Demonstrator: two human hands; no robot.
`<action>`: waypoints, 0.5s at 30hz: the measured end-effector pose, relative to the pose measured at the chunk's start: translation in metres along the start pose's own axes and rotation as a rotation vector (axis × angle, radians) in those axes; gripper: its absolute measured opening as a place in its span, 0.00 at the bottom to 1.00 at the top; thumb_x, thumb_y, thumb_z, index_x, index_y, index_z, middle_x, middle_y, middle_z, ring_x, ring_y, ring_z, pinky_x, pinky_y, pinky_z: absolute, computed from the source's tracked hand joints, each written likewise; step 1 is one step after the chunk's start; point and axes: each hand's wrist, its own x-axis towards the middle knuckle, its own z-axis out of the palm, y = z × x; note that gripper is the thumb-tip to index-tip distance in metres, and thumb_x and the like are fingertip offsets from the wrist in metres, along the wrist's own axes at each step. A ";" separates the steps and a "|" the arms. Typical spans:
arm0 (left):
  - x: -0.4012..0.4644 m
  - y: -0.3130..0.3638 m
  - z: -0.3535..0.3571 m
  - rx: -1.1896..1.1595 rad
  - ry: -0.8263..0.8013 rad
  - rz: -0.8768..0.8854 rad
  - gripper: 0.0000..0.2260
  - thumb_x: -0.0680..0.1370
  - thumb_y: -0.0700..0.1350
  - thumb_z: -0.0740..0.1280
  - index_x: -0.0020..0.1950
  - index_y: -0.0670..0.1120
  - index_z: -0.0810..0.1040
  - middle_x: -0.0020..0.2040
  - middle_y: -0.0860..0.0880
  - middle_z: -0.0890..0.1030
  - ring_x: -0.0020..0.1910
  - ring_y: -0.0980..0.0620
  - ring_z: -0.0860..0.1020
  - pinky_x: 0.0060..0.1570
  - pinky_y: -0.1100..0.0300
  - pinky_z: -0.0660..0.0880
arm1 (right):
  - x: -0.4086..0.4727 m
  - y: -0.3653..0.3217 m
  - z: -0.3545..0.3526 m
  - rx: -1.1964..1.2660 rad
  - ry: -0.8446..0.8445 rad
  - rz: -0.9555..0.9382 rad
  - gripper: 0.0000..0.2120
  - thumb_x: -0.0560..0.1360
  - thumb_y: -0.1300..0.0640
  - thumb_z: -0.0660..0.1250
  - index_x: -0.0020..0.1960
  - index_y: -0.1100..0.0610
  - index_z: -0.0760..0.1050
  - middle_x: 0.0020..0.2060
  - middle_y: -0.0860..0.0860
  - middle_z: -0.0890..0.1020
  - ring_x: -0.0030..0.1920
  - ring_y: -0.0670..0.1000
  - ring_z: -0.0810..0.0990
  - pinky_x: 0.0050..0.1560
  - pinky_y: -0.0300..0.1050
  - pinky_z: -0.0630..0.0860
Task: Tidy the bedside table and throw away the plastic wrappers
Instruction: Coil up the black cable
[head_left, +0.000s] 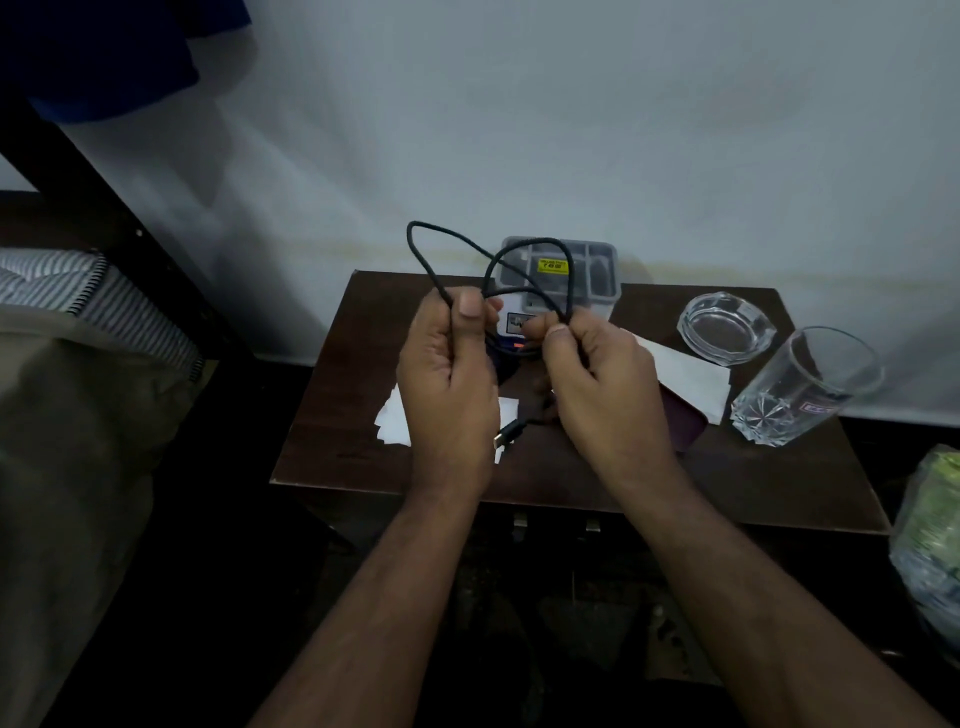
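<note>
I see both hands raised above the dark brown wooden surface (779, 467). The left hand (449, 384) grips the thin black cable (519, 249) with curled fingers, and the right hand (602, 384) pinches the same cable — its loops stand up between them, and its metal plug (503, 439) hangs below. White paper scraps (392, 421) lie under the hands. Behind sits a small grey plastic box with a yellow label (597, 270); to the right a clear glass ashtray (727, 325) is just beside a clear drinking glass (808, 384).

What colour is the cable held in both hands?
Black, seen in the head view: the cable loops above the left hand and right hand.
</note>
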 end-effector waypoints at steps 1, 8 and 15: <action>-0.001 0.000 0.001 -0.065 0.006 -0.024 0.14 0.87 0.43 0.58 0.43 0.47 0.75 0.44 0.42 0.82 0.30 0.60 0.75 0.34 0.66 0.72 | -0.001 -0.001 0.001 0.014 -0.016 0.017 0.17 0.77 0.48 0.59 0.46 0.58 0.82 0.31 0.53 0.83 0.32 0.53 0.83 0.35 0.54 0.81; 0.003 -0.002 -0.004 -0.012 0.207 0.046 0.12 0.86 0.48 0.58 0.43 0.54 0.71 0.38 0.44 0.76 0.36 0.46 0.74 0.35 0.44 0.74 | -0.005 -0.007 0.011 0.209 -0.164 0.086 0.14 0.74 0.55 0.57 0.47 0.49 0.81 0.40 0.50 0.88 0.34 0.50 0.87 0.28 0.45 0.79; 0.014 -0.004 -0.012 -0.240 0.256 -0.192 0.18 0.87 0.53 0.56 0.38 0.53 0.71 0.30 0.50 0.76 0.24 0.54 0.64 0.26 0.63 0.58 | 0.009 0.010 0.002 0.211 -0.090 0.174 0.15 0.76 0.65 0.57 0.49 0.52 0.80 0.39 0.54 0.87 0.33 0.49 0.83 0.34 0.47 0.78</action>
